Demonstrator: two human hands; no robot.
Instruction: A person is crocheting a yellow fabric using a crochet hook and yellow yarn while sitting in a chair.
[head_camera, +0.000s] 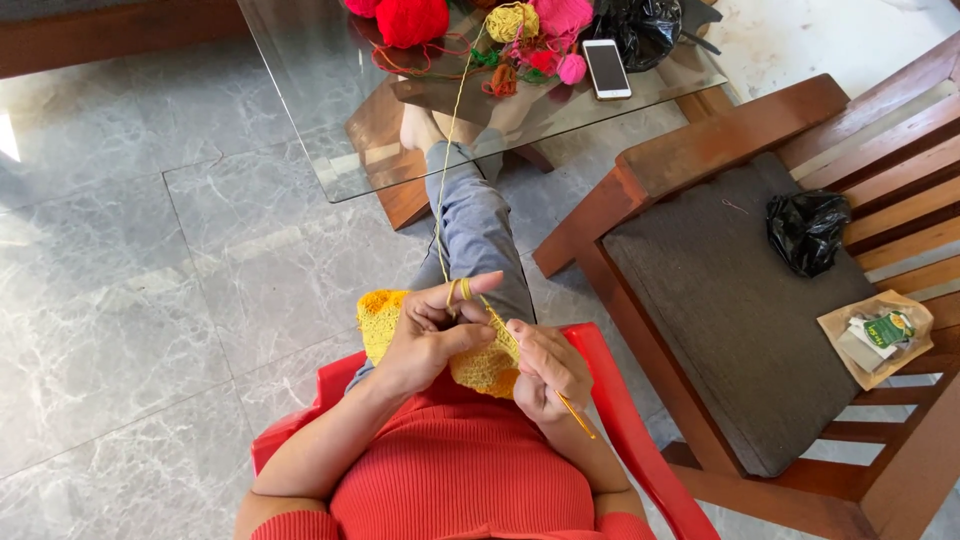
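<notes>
Grip status: left hand (432, 335) pinches the yellow crochet piece (480, 365) in the lap, with the yellow yarn (450, 150) looped over its raised forefinger. Right hand (547, 368) is closed on the crochet hook (540, 370), tip in the piece. Yarn runs up to the yellow ball (512, 20) on the glass worktop (330, 100), near a phone (606, 68).

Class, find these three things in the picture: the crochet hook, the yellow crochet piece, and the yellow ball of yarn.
crochet hook (576, 412), head view, on the bare shaft below the right hand.
yellow crochet piece (378, 318), head view, on its left part beside the left hand.
yellow ball of yarn (511, 21), head view, on the ball's middle.
</notes>
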